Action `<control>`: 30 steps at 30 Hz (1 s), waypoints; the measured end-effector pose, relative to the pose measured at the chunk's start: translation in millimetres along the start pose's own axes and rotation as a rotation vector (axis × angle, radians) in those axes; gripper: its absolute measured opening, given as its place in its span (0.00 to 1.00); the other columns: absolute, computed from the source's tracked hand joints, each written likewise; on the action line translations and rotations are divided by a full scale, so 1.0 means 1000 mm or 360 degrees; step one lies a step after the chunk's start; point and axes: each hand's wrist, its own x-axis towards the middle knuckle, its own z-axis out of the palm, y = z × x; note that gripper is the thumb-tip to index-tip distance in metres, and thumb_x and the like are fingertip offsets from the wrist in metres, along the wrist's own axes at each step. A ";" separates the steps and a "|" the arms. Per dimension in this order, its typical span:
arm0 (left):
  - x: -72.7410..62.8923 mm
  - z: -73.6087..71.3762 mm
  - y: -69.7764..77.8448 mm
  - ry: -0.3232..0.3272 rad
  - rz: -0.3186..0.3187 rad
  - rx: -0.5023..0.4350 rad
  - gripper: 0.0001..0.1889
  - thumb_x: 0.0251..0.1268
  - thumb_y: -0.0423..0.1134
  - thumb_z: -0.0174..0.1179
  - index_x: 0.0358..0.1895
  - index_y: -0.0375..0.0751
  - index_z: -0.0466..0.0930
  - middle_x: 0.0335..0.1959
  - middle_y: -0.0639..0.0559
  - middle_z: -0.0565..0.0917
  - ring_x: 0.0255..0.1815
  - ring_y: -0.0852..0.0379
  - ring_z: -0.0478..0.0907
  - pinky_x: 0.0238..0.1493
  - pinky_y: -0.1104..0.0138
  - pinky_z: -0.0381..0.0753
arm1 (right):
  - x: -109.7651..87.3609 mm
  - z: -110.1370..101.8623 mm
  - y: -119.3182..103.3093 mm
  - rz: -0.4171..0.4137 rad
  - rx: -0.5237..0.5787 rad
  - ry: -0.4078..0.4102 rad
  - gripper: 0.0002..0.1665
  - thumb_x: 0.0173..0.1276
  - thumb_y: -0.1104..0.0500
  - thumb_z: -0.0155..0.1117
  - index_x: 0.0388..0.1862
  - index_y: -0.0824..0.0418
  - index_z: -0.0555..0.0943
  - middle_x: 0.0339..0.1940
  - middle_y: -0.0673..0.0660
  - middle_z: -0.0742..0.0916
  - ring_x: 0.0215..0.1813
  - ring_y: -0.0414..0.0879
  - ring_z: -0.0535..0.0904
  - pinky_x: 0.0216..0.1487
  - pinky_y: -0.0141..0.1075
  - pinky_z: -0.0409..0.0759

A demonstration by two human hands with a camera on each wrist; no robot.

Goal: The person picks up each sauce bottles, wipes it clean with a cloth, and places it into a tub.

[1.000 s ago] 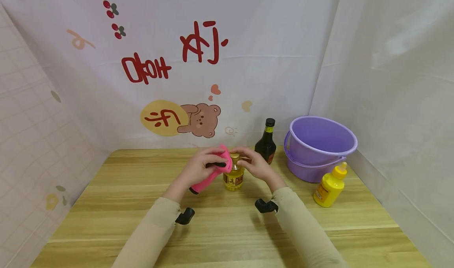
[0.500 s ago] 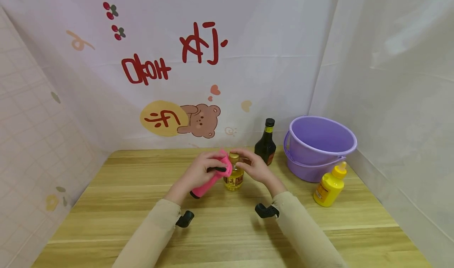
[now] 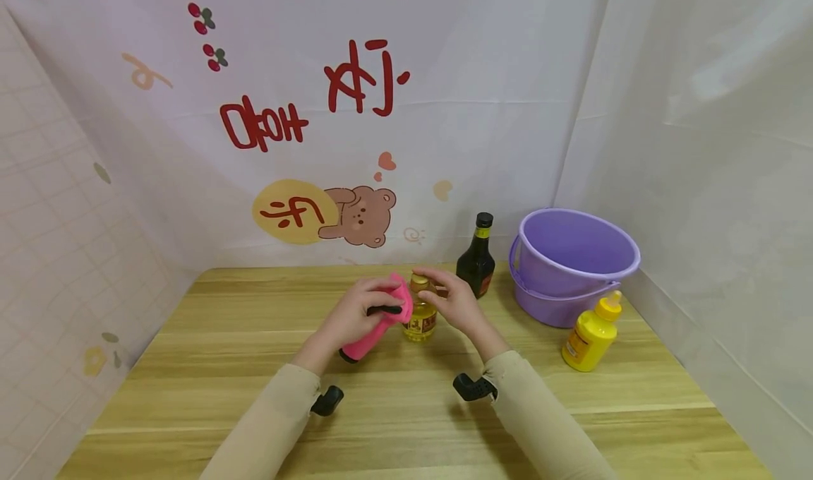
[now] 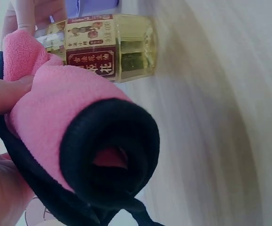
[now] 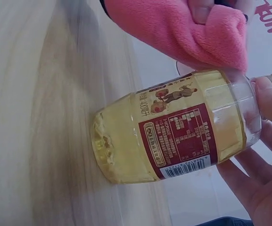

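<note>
The left hand (image 3: 362,310) pinches a bunched pink cloth (image 3: 368,339) between thumb and fingers, its rolled end hanging below them. The right hand (image 3: 456,300) curls thumb and fingers round the neck of the oil bottle (image 3: 420,322), which stands on the table (image 3: 406,423) between the two hands, just beside the cloth; whether they touch, I cannot tell. The cap (image 3: 419,280) is on, under the right fingers. Work on this bottle looks under way rather than finished, with the cloth not yet set down. The dark bottle (image 3: 475,261) beyond the right fingers, and the bucket (image 3: 540,265) and yellow bottle (image 3: 589,342) farther right, are in neither hand; whether they are already dealt with doesn't show.
</note>
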 end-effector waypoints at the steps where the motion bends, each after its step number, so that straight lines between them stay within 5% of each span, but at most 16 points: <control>1: -0.001 0.001 0.000 0.0007 0.0006 -0.0004 0.15 0.52 0.22 0.70 0.41 0.43 0.90 0.58 0.45 0.81 0.62 0.41 0.73 0.62 0.49 0.73 | 0.000 0.000 0.000 0.0010 -0.0003 0.0000 0.25 0.67 0.63 0.67 0.64 0.56 0.79 0.60 0.58 0.82 0.61 0.54 0.78 0.56 0.53 0.80; 13: -0.016 0.015 -0.014 0.0080 0.0172 0.0024 0.13 0.48 0.24 0.74 0.37 0.43 0.90 0.54 0.43 0.83 0.58 0.42 0.76 0.60 0.49 0.74 | 0.002 -0.001 -0.003 0.0075 -0.0033 -0.0007 0.25 0.67 0.63 0.68 0.63 0.55 0.80 0.58 0.56 0.83 0.59 0.53 0.79 0.57 0.52 0.79; 21: -0.022 0.019 -0.015 0.0022 0.0150 0.0088 0.13 0.47 0.25 0.75 0.36 0.44 0.90 0.54 0.44 0.82 0.58 0.43 0.77 0.60 0.48 0.73 | 0.001 -0.001 -0.003 0.0074 -0.0037 -0.0005 0.26 0.66 0.64 0.68 0.63 0.54 0.80 0.59 0.56 0.83 0.59 0.52 0.79 0.57 0.50 0.79; 30: -0.026 0.026 -0.011 -0.0201 -0.0004 0.0196 0.12 0.54 0.24 0.70 0.38 0.45 0.90 0.56 0.43 0.81 0.56 0.41 0.76 0.57 0.49 0.75 | 0.001 -0.002 -0.002 0.0050 -0.0058 0.0001 0.25 0.67 0.64 0.68 0.63 0.54 0.80 0.58 0.56 0.83 0.58 0.52 0.79 0.56 0.48 0.80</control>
